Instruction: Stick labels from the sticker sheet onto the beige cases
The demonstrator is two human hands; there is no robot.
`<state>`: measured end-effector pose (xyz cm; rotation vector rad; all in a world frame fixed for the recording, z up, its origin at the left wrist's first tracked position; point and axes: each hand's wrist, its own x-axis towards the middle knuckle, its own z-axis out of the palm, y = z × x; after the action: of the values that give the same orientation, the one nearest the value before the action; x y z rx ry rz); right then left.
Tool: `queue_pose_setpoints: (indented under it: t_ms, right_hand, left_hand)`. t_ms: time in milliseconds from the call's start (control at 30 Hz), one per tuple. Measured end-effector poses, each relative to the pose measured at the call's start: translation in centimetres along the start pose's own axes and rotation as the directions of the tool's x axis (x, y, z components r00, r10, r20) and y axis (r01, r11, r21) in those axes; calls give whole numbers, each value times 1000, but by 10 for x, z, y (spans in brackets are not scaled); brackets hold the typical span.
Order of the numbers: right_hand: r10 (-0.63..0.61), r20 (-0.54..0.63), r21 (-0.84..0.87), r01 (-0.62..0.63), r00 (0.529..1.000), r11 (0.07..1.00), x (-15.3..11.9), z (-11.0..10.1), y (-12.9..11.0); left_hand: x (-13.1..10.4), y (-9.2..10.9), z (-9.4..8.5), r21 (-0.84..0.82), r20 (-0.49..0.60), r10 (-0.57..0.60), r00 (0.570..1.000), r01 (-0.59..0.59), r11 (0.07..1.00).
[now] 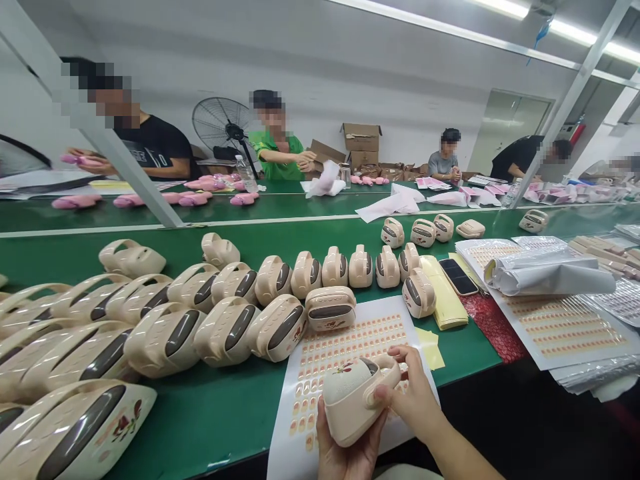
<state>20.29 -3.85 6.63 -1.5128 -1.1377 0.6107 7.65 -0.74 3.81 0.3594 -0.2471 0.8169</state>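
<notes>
A cream handled device (353, 403) with a pale speckled face is held tilted above a sticker sheet (297, 373) near the table's front edge. My left hand (350, 453) cups it from below, fingers round its lower body. My right hand (407, 390) is at its handle side, with the thumb pressed on the round joint at the handle's base and the fingers curled behind the handle. The white sheet bears rows of small orange-and-pink stickers. Just behind the sheet's top edge stands another cream device (331, 308) with a dark panel.
Several cream devices (163, 337) stand in rows at the left and centre. Yellow paper (443, 300), a phone (459, 276) and more sticker sheets (565, 333) lie at the right. Several people sit across the green table (215, 393), near pink items (190, 199). A slanted metal post (125, 157) rises at the left.
</notes>
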Motion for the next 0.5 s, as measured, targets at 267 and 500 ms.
queue_pose_setpoints:
  t_ms: [267, 500]
  right_hand:
    - [-268, 102, -418, 286, 958, 862, -24, -56, 69]
    - [-491, 193, -496, 517, 849, 698, -29, -67, 91]
  left_hand:
    - [-4, 5, -4, -1, -60, -96, 994, 96, 995]
    - [-10, 12, -12, 1, -205, -127, 971, 130, 992]
